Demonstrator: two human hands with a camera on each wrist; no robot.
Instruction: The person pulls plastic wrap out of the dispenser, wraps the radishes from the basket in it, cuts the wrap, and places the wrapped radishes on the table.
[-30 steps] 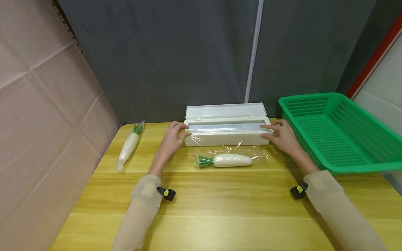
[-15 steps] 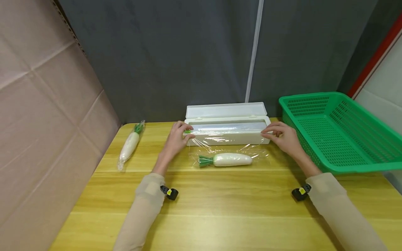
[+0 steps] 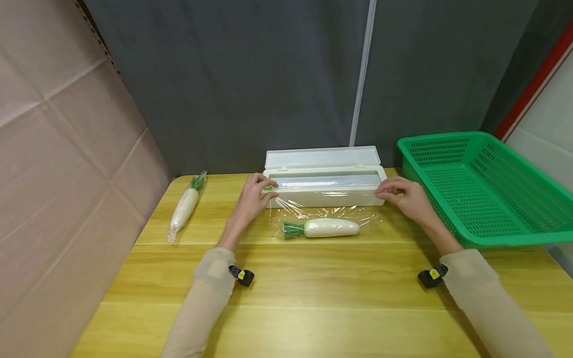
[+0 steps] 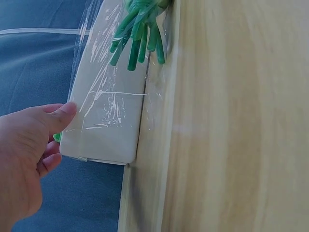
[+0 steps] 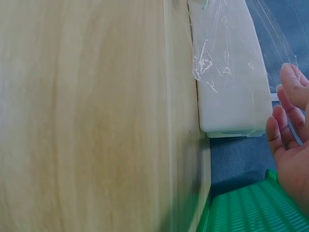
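A white cling film box lies at the back of the table with its lid up. Clear cling film runs from it down over a white radish with green leaf stubs, in front of the box. At the left end, my left hand has thumb and fingers around the small green slide cutter, thumb against the box's front edge. My right hand is at the right end, thumb and fingertips together on the film's edge. In the right wrist view, film stretches to the right thumb.
A second radish, wrapped in film, lies at the table's left. The green plastic basket stands at the right, close to my right forearm. A dark curtain hangs behind the table.
My left hand has shifted slightly right along the box edge. My right fingers, apart a second ago, have come together on the film. Box, radishes and basket stay put.
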